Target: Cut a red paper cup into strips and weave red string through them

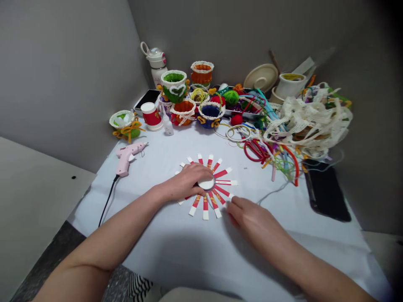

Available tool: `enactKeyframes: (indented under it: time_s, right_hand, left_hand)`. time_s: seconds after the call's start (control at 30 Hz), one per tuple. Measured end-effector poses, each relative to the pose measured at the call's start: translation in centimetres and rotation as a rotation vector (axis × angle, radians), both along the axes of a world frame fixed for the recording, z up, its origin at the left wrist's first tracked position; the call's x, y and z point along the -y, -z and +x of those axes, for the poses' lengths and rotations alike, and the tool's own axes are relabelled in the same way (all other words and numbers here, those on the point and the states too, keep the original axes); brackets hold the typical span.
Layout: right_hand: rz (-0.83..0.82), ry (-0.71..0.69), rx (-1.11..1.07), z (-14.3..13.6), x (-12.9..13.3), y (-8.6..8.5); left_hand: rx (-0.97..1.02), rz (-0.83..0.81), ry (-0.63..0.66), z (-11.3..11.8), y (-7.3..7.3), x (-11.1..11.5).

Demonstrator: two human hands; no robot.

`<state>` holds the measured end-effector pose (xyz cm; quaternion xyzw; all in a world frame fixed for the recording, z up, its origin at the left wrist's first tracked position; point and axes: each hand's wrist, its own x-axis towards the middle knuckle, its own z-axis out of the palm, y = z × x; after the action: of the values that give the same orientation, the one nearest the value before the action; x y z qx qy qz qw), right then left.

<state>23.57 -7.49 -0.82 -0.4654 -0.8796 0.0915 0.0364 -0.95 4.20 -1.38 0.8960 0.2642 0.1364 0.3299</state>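
Red and white paper, one cut paper cup (206, 183): white round base uppermost under my left hand (192, 178), strips (223, 190) splayed flat like rays on the white cloth (176, 256); gold lettering on the red, too small to read. Left hand: laid over the base, thumb and fingers apart. Right hand: (248, 214) fingertips close together at the lower right strip ends; whether they are clamped on anything I cannot tell. Grey strand, (273, 193) thin, running away from beside the right hand. Red paper cup, (151, 118) beyond the left hand, upside down, gold markings illegible. Small bottle, (169, 127) white, just beside that cup. Glue gun, (124, 161) pink plastic, black cord, left of my left hand. Yarn-covered cups, straight beyond the left hand: green, (176, 93) with a white heart-shaped loop; orange, (183, 113) white braided rim; dark blue, (211, 114) yellow bows. Scissors, (255, 152) red looped handles, beyond my right hand. Lace, (310, 119) cream, openwork, heaped farther off to the right. Phone, (327, 193) black, flat, glossy, right of my right hand.
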Motion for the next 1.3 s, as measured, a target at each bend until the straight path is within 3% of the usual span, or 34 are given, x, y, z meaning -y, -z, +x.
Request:
enactKeyframes:
  time_s: [0.1,0.33,0.43,0.53,0.63,0.73,0.83,0.9,1.03,1.17,1.3]
  right_hand:
    - [0.04,0.158,-0.028,0.6,-1.8,0.2]
    - [0.072,0.336,-0.269,0.2,-6.3,2.4]
    - [0.08,0.3,-0.263,-0.4,-6.6,2.5]
    - [0.136,0.263,-0.285,0.6,-6.4,1.3]
    - [0.322,0.435,-0.351,5.0,-6.0,-0.6]
    - [0.443,0.871,-0.206,11.7,-4.3,-1.9]
    - [0.206,1.188,0.109,17.0,-1.7,-1.4]
    - [0.036,1.241,0.191,18.6,-0.7,-0.3]
    - [-0.038,1.276,0.161,18.2,-1.6,1.2]
    - [-0.022,1.371,0.128,16.8,-4.1,1.0]
    - [0.048,1.42,0.117,16.4,-4.7,1.3]
  left_hand:
    - [0.024,-0.001,0.019,0.0,0.2,-0.1]
    - [0.088,0.005,0.068,0.0,0.7,-0.2]
    - [0.103,0.007,0.07,0.0,0.5,-0.1]
    - [0.107,-0.001,0.058,-0.1,0.4,0.1]
    - [0.085,0.0,0.062,-0.4,0.6,0.0]
    - [0.063,0.035,-0.023,-1.0,1.1,-0.6]
    - [0.054,0.082,-0.104,-1.5,1.4,-1.2]
    - [0.05,0.102,-0.126,-1.7,1.5,-1.4]
    - [0.06,0.12,-0.136,-1.7,1.5,-1.4]
    - [0.069,0.114,-0.14,-1.7,1.6,-1.5]
    - [0.073,0.103,-0.124,-1.7,1.7,-1.6]
